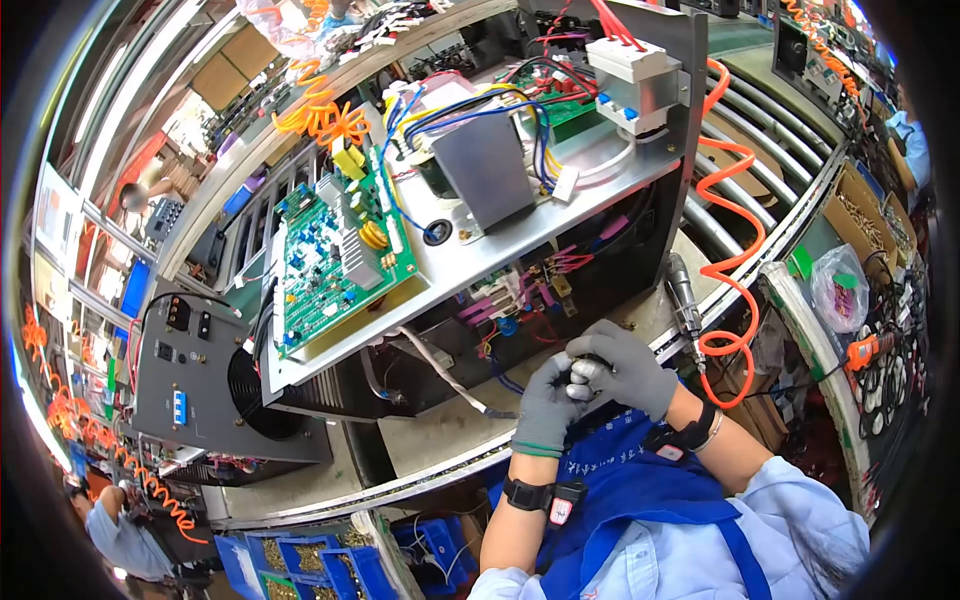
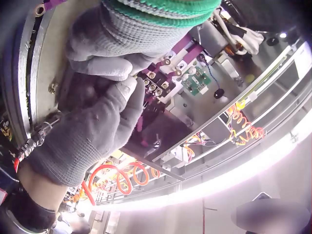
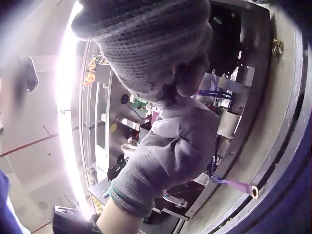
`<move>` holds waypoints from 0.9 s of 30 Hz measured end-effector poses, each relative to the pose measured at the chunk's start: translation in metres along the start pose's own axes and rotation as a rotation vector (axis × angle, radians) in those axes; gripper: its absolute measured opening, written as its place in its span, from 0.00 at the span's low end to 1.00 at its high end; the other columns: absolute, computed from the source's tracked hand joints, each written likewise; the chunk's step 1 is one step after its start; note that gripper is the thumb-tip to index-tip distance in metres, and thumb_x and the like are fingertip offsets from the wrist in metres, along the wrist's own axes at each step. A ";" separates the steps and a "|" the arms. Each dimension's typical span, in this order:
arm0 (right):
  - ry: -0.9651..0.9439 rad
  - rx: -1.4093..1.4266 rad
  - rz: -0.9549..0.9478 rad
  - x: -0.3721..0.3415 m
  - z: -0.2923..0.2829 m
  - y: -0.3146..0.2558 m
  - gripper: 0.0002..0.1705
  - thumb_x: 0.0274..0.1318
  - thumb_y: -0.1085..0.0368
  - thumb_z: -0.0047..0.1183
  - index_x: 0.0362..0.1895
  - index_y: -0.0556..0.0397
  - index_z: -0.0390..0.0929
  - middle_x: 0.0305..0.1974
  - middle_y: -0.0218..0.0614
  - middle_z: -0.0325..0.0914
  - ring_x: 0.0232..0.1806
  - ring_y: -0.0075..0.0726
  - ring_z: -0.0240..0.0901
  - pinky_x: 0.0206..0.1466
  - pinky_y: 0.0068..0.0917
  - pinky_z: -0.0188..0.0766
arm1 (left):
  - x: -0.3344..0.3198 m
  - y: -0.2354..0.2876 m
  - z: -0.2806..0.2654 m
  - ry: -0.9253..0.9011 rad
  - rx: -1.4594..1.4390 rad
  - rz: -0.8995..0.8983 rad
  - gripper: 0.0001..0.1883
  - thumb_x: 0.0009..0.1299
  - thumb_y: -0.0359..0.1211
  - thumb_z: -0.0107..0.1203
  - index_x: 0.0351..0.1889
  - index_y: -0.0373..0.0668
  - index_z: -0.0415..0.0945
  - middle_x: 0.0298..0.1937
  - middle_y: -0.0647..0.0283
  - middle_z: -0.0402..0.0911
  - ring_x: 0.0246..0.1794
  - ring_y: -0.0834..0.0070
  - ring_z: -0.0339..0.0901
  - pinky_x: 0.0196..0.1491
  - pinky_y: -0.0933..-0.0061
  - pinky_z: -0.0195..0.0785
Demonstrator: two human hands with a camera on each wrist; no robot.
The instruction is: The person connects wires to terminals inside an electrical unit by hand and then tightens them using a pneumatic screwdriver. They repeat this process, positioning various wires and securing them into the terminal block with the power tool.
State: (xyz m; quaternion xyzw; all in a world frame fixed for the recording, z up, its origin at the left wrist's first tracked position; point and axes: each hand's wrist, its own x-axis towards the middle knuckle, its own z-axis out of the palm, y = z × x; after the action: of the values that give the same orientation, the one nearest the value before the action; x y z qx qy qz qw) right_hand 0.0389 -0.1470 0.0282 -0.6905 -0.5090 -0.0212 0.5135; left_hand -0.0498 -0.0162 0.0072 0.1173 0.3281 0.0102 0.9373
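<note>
- Dark grey metal unit (image 1: pixel 185 365) with a round black fan and a blue socket, standing at the far left.
- Green circuit board (image 1: pixel 312 275) covered in small components, a ribbed silver heatsink (image 1: pixel 362 255) rising from it; it lies over the left end of a silver shelf.
- Open metal chassis (image 1: pixel 560 220), silver shelf above and dark bay below, standing on the pale worktop (image 1: pixel 430 440) just beyond the person's hands.
- Pale cable (image 1: pixel 440 370) with a dark tip, coming out of the lower bay and ending near the left hand.
- Dark grey rectangular block (image 1: pixel 487 170) upright on the shelf, blue and yellow wires running around it.
- Left hand (image 1: pixel 547 405), grey knitted glove with green cuff, in front of the chassis; its fingers are curled inward. Whether they clamp anything, I cannot tell.
- Right hand (image 1: pixel 628 370), matching grey glove, touching the left one; its fingers bend toward the left hand's. Anything between them is hidden.
- Silver and black screwdriver-like tool (image 1: pixel 683 295), near the right hand.
- Orange coiled hose (image 1: pixel 745 155), hanging beside that tool.
- Brown cardboard box (image 1: pixel 850 243) of small metal parts, farther right.
</note>
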 end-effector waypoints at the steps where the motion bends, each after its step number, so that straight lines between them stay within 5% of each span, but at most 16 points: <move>1: -0.010 0.004 -0.007 0.000 0.001 0.003 0.15 0.54 0.65 0.57 0.48 0.49 0.75 0.35 0.40 0.75 0.33 0.46 0.75 0.37 0.34 0.73 | 0.000 0.000 -0.002 -0.027 -0.017 -0.022 0.06 0.69 0.30 0.54 0.40 0.39 0.72 0.33 0.64 0.75 0.27 0.80 0.72 0.20 0.86 0.62; 4: -0.019 -0.007 0.032 0.003 0.008 0.008 0.13 0.58 0.64 0.56 0.47 0.51 0.75 0.37 0.39 0.76 0.36 0.40 0.76 0.37 0.33 0.73 | 0.001 -0.003 -0.007 -0.068 -0.084 -0.029 0.06 0.70 0.32 0.54 0.40 0.40 0.73 0.33 0.64 0.76 0.27 0.79 0.72 0.21 0.84 0.63; 11: 0.086 0.811 0.602 0.024 0.017 0.000 0.19 0.62 0.62 0.55 0.53 0.59 0.71 0.39 0.41 0.80 0.30 0.23 0.75 0.28 0.19 0.72 | -0.049 -0.015 -0.060 -0.179 0.205 0.192 0.15 0.74 0.37 0.50 0.53 0.37 0.71 0.44 0.61 0.76 0.38 0.76 0.72 0.35 0.79 0.68; 15: 0.225 0.936 0.536 0.032 0.006 0.005 0.19 0.61 0.65 0.56 0.55 0.59 0.72 0.37 0.40 0.80 0.28 0.24 0.75 0.28 0.19 0.73 | -0.096 -0.007 -0.088 0.021 0.388 0.335 0.14 0.75 0.35 0.48 0.52 0.36 0.72 0.44 0.59 0.77 0.37 0.77 0.73 0.35 0.78 0.68; 20: 0.165 0.715 0.570 0.008 0.011 0.008 0.11 0.62 0.67 0.55 0.46 0.58 0.78 0.32 0.33 0.79 0.30 0.22 0.75 0.33 0.21 0.73 | -0.099 -0.003 -0.089 0.194 0.579 0.578 0.11 0.74 0.29 0.49 0.51 0.34 0.73 0.39 0.57 0.80 0.33 0.78 0.77 0.33 0.81 0.71; 24: 0.014 0.176 0.264 -0.041 0.030 0.030 0.09 0.56 0.69 0.54 0.41 0.56 0.78 0.32 0.37 0.79 0.35 0.37 0.77 0.40 0.31 0.72 | -0.075 -0.019 -0.067 0.095 0.663 0.546 0.12 0.73 0.28 0.49 0.52 0.32 0.72 0.42 0.54 0.81 0.35 0.77 0.79 0.37 0.79 0.75; 25: -0.036 0.190 0.419 -0.046 0.029 0.025 0.10 0.54 0.70 0.52 0.42 0.54 0.78 0.35 0.42 0.78 0.39 0.45 0.76 0.44 0.34 0.71 | -0.064 -0.022 -0.067 0.081 0.750 0.552 0.15 0.73 0.29 0.50 0.54 0.31 0.71 0.45 0.53 0.81 0.39 0.74 0.80 0.41 0.78 0.76; 27: 0.002 0.177 0.427 -0.046 0.034 0.025 0.10 0.55 0.70 0.52 0.41 0.54 0.78 0.37 0.43 0.78 0.40 0.46 0.75 0.44 0.34 0.71 | -0.045 -0.029 -0.054 0.070 0.858 0.637 0.16 0.72 0.29 0.50 0.55 0.31 0.71 0.47 0.54 0.80 0.40 0.72 0.80 0.41 0.77 0.76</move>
State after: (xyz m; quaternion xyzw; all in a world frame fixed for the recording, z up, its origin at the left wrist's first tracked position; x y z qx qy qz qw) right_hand 0.0181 -0.1527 -0.0306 -0.7347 -0.3508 0.1317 0.5655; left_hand -0.1198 -0.0368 -0.0129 0.5835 0.2819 0.1631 0.7439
